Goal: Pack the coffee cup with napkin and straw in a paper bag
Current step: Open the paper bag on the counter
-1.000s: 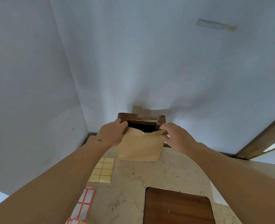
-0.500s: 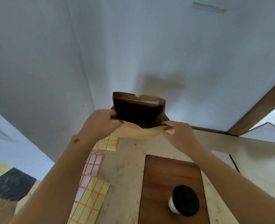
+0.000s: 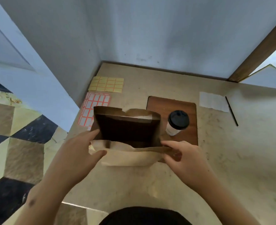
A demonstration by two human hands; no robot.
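A brown paper bag (image 3: 129, 157) stands on the beige table, its mouth wide and dark inside. My left hand (image 3: 79, 153) pinches the bag's near-left rim, and my right hand (image 3: 185, 159) pinches the near-right rim. A white coffee cup (image 3: 177, 122) with a black lid stands upright just right of the bag on a dark wooden inlay (image 3: 188, 137). A white napkin (image 3: 212, 102) lies flat at the far right, with a thin black straw (image 3: 231, 111) along its right side.
Two label sheets lie at the far left of the table (image 3: 241, 159): a yellow sheet (image 3: 106, 84) and a white sheet with red lines (image 3: 94, 105) partly behind the bag. Walls close the table's back and left. Patterned floor lies to the left.
The view has tilted down, bringing the cup, napkin and straw into sight. Both hands have drawn the bag toward me from the back wall and its mouth gapes wider.
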